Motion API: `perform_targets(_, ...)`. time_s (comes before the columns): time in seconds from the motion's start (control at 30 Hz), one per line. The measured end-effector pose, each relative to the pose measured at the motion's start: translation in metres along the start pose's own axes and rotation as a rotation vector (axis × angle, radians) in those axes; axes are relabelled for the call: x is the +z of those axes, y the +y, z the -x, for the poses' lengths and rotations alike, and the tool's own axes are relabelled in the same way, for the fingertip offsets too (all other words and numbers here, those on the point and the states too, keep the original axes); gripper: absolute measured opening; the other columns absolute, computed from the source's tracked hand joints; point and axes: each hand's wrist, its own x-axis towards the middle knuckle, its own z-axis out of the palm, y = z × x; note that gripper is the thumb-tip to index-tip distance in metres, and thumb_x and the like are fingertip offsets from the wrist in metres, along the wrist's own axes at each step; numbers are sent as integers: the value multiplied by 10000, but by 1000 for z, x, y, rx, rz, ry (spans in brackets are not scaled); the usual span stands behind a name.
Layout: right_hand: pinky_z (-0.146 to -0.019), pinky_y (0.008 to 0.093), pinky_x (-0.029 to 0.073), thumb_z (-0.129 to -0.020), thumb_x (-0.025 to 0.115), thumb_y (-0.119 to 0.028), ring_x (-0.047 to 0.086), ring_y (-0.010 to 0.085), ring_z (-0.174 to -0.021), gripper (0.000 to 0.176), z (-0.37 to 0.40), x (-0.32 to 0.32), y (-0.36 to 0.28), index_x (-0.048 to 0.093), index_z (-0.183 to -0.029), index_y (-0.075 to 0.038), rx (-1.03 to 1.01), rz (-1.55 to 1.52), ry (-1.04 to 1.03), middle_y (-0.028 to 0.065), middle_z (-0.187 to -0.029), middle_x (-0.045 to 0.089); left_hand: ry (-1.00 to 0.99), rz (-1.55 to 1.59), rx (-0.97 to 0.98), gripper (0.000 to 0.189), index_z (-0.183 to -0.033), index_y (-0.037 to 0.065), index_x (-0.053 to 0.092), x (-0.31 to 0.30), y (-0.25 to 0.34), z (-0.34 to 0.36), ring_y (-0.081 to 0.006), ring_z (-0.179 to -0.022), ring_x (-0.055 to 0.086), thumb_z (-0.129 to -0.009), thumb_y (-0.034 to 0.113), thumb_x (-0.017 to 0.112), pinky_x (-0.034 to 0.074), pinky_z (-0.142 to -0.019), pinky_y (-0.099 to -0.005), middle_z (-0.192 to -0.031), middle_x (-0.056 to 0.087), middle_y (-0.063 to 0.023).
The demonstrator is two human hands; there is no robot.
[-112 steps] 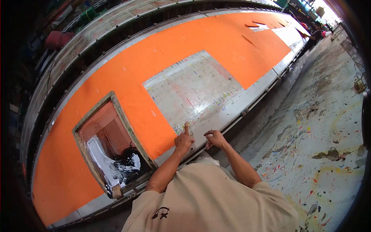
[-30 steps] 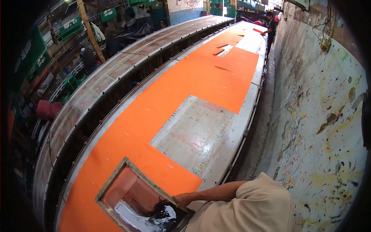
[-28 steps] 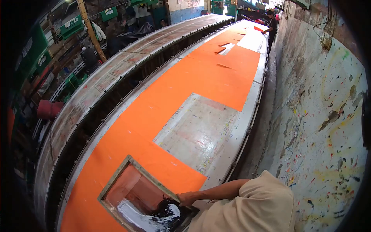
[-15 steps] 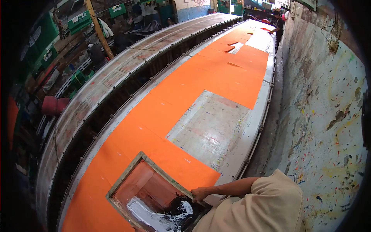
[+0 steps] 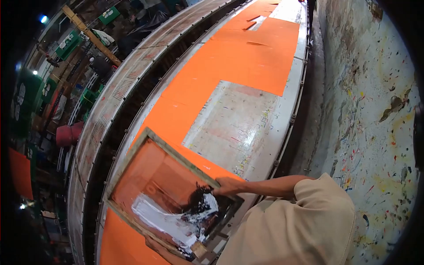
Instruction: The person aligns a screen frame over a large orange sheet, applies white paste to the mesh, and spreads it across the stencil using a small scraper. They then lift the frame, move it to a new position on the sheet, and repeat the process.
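Observation:
A wooden-framed printing screen [image 5: 170, 152] is tilted in front of me, raised over the orange sheets [image 5: 121, 245]. White paste [image 5: 152, 212] and a black patch [image 5: 197, 198] lie on its mesh, with a small wooden block [image 5: 200, 250] at the lower corner. My right hand [image 5: 227, 186] grips the frame's right side. Under the lower left edge, my left hand [image 5: 155, 245] is closed on the frame, its fingers partly hidden.
The long table [image 5: 287, 104] bears orange sheets around a bare grey rectangle [image 5: 234, 128]. A second long table [image 5: 128, 79] runs along the left, beyond a dark gap. A paint-spattered wall [image 5: 366, 145] stands at the right. Far off, a person [image 5: 311, 11] is partly cut off.
The screen has lifted off the orange sheets and tilted. My left hand has come into view under its edge. The camera view has shifted downward.

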Motion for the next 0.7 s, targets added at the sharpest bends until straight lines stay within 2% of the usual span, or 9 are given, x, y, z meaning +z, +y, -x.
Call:
perform_targets(0.07, -935, 482, 508, -813, 682, -492, 662, 443, -1060, 715, 9, -48, -22, 604, -1206, 99, 79, -44, 38, 345, -1093, 666, -23, 14, -17, 558, -1237, -43, 586, 26, 3, 10, -290, -881, 660, -1010, 459, 494, 562, -720, -388, -1080, 642, -184)
perform_targets(0.17, -921, 433, 519, -838, 720, -429, 667, 395, -1054, 671, 3, -99, -7, 586, -1254, 80, 102, -95, 193, 288, -1093, 682, -58, 35, -49, 573, -1234, -45, 588, 74, 6, 30, -295, -888, 662, -1013, 474, 489, 564, -725, -393, -1087, 642, -187)
perform_targets(0.23, -995, 426, 495, -825, 722, -414, 641, 419, -1137, 718, -7, -139, 11, 568, -1319, 85, -1, -87, 381, 315, -1191, 659, -82, 51, -66, 583, -1233, -47, 589, 116, 11, 39, -299, -892, 663, -1015, 484, 486, 566, -728, -396, -1092, 642, -189)
perform_targets(0.27, -995, 426, 495, -825, 722, -414, 641, 419, -1137, 718, -11, -158, 19, 568, -1319, 85, -1, -95, 382, 315, -1191, 659, -84, 44, -62, 583, -1233, -47, 589, 137, 16, 45, -299, -892, 663, -1015, 484, 486, 566, -728, -396, -1092, 642, -189)
perform_targets(0.33, -1054, 425, 461, -814, 716, -413, 609, 435, -1203, 733, -19, -205, 36, 569, -1335, 81, 38, -55, 424, 334, -1280, 621, -94, -63, -51, 741, -1238, -86, 590, 194, 25, 61, -334, -970, 670, -1011, 605, 450, 573, -801, -435, -1151, 645, -204)
perform_targets(0.37, -1059, 446, 455, -813, 710, -433, 594, 433, -1209, 725, -23, -228, 48, 586, -1314, 77, 43, -58, 428, 325, -1260, 628, -68, 63, -168, 754, -1280, -107, 581, 238, 49, 92, -339, -991, 667, -1015, 588, 457, 572, -827, -440, -1191, 640, -220)
perform_targets(0.5, -1060, 457, 453, -818, 703, -441, 577, 431, -1215, 723, -24, -322, 84, 585, -1321, 63, 96, -29, 392, 308, -1243, 629, 96, -43, -126, 752, -1275, -121, 595, 358, 81, 149, -342, -976, 675, -1014, 574, 477, 571, -822, -443, -1127, 665, -225)
perform_targets(0.6, -1060, 464, 452, -820, 707, -445, 561, 425, -1221, 736, -15, -379, 120, 566, -1348, 48, 182, 69, 382, 290, -1250, 618, 52, -138, -121, 686, -1225, -121, 615, 424, 96, 183, -349, -986, 656, -1029, 523, 484, 546, -863, -443, -1148, 655, -219)
perform_targets(0.7, -1056, 491, 459, -834, 660, -465, 528, 428, -1247, 760, -8, -430, 144, 508, -1395, 26, 221, 50, 365, 288, -1283, 567, 47, -74, -145, 687, -1228, -128, 610, 471, 87, 183, -346, -1026, 642, -1031, 517, 482, 535, -881, -430, -1169, 647, -224)
